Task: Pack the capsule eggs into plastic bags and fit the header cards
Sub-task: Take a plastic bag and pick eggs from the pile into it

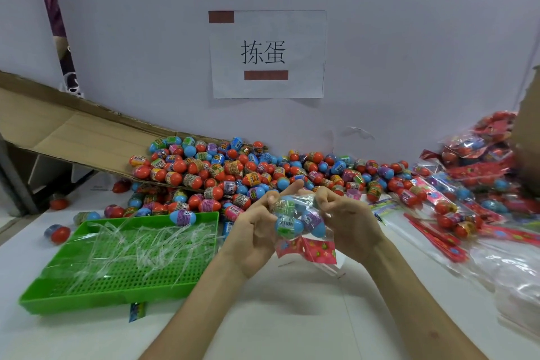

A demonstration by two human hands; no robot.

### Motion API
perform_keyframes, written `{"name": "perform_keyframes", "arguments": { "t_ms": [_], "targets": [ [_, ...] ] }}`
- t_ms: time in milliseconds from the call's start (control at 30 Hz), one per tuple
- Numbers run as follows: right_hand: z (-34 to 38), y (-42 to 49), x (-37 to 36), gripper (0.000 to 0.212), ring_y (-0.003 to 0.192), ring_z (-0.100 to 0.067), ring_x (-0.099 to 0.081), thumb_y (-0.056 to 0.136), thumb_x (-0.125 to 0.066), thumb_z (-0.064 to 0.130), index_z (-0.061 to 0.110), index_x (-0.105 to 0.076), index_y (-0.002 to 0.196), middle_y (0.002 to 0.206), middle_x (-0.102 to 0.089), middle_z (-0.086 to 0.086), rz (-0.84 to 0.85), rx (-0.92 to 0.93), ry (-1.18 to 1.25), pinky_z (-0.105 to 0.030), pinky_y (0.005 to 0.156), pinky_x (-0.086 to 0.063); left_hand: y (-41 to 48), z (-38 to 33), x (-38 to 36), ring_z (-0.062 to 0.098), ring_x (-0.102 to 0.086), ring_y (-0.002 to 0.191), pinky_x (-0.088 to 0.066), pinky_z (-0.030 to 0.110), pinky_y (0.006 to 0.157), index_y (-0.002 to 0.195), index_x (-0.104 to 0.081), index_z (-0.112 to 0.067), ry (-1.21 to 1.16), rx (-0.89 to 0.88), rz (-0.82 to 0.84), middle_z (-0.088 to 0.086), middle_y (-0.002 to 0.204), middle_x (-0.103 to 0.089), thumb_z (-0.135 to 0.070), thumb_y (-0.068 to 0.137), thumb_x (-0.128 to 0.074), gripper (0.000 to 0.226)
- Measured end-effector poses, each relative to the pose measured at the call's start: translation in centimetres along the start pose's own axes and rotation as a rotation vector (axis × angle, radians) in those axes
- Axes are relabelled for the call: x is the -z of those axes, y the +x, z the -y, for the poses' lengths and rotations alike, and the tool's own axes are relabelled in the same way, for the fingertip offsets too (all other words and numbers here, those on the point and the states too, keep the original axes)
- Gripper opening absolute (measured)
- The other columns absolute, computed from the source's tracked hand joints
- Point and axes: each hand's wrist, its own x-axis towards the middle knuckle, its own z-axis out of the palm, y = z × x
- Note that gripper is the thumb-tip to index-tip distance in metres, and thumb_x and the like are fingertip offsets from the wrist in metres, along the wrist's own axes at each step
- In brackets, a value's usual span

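Head view: above a white table point(292, 316), two bare hands hold up a clear plastic bag point(301, 210) containing blue-ended capsule eggs point(287, 226). Its red patterned header card point(309, 250) hangs at the lower end. The left hand point(254, 234) grips the bag's left side with curled fingers. The right hand point(350, 222) pinches its right side. Behind lies a heap of red and blue capsule eggs point(248, 172). A green perforated plastic tray point(102, 299) sits to the left, and packed bags point(482, 184) lie to the right.
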Motion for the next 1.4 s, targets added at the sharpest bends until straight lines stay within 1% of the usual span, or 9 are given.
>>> {"name": "perform_keyframes", "arguments": {
  "t_ms": [167,433,567,733,833,1033,1167,1300,1400],
  "targets": [
    [-0.3,0.2,-1.0,0.021,0.097,-0.024,-0.068,0.091,-0.067,0.031,0.014,-0.057,0.082,0.099,-0.067,-0.007,-0.027,0.056,0.023,-0.034,0.071,-0.058,0.2,0.0,0.3,0.038,-0.055,0.138,-0.042,0.058,0.115,0.091,-0.043,-0.014,-0.026,-0.022,-0.01,0.01,0.15,-0.057,0.006,0.076,-0.047,0.026],
    [-1.4,1.1,-2.5,0.015,0.101,-0.033,-0.072,0.09,-0.071,0.026,0.022,-0.077,0.104,0.114,-0.072,-0.013,-0.205,0.083,0.063,-0.038,0.069,-0.063,0.2,-0.2,-0.2,0.037,-0.064,0.127,-0.06,0.048,0.091,0.083,-0.048,-0.016,-0.098,-0.063,-0.108,0.008,0.146,-0.062,0.007,0.079,-0.037,0.026],
    [-2.2,1.7,-2.2,0.038,0.12,-0.037,-0.066,0.09,-0.07,0.02,0.032,-0.071,0.126,0.13,-0.069,-0.007,-0.203,0.108,0.142,-0.046,0.083,-0.063,0.1,-0.3,-0.3,0.032,-0.068,0.122,-0.061,0.043,0.087,0.087,-0.083,-0.018,-0.079,-0.08,-0.109,0.005,0.139,-0.067,0.005,0.078,-0.037,0.052],
    [-2.4,1.8,-1.7,0.046,0.125,-0.038,-0.062,0.089,-0.069,0.019,0.03,-0.067,0.133,0.139,-0.064,-0.008,-0.161,0.118,0.153,-0.048,0.087,-0.062,0.2,-0.2,0.1,0.03,-0.067,0.124,-0.06,0.041,0.092,0.112,-0.055,-0.014,-0.053,-0.08,-0.101,0.002,0.137,-0.069,0.004,0.077,-0.037,0.043],
    [-2.4,1.9,-1.2,0.051,0.126,-0.039,-0.062,0.086,-0.072,0.017,0.028,-0.065,0.136,0.141,-0.063,-0.009,-0.145,0.105,0.158,-0.048,0.09,-0.061,0.3,-0.1,0.1,0.031,-0.066,0.124,-0.06,0.042,0.092,0.101,-0.083,-0.017,-0.083,-0.082,-0.098,0.004,0.139,-0.067,0.006,0.077,-0.037,0.056],
    [-2.7,2.5,-0.5,0.057,0.121,-0.04,-0.064,0.094,-0.041,-0.008,0.025,-0.068,0.133,0.134,-0.066,-0.012,-0.256,0.038,0.172,-0.046,0.079,-0.063,0.5,0.0,0.3,0.037,-0.066,0.124,-0.062,0.046,0.086,0.084,-0.041,-0.014,-0.054,-0.109,-0.176,0.008,0.142,-0.065,0.01,0.071,-0.04,0.027],
    [-2.5,2.8,-0.6,0.036,0.116,-0.03,-0.063,0.095,-0.056,0.026,0.025,-0.065,0.13,0.12,-0.069,-0.004,-0.527,0.018,-0.104,-0.055,0.099,-0.053,0.8,0.1,0.3,0.032,-0.07,0.118,-0.063,0.04,0.072,0.082,-0.04,-0.012,0.009,-0.165,-0.245,0.01,0.137,-0.068,0.02,0.076,-0.028,0.034],
    [-2.6,2.6,-1.7,0.051,0.103,-0.019,-0.067,0.078,-0.072,0.055,0.028,-0.063,0.12,0.116,-0.069,0.0,-0.499,0.005,-0.301,-0.034,0.078,-0.049,1.0,0.4,0.1,0.03,-0.068,0.122,-0.062,0.036,0.077,0.083,-0.042,-0.009,0.212,-0.239,-0.28,0.009,0.136,-0.069,0.026,0.083,-0.023,0.04],
    [-3.9,2.7,-2.4,0.057,0.089,-0.001,-0.071,0.074,-0.088,0.045,0.03,-0.059,0.121,0.107,-0.071,0.01,-0.499,0.106,-0.448,-0.017,0.067,-0.055,0.7,0.7,-0.1,0.032,-0.064,0.127,-0.06,0.036,0.081,0.085,-0.041,-0.009,0.374,-0.255,-0.274,0.006,0.139,-0.067,0.025,0.087,-0.024,0.038]
  ]
}}
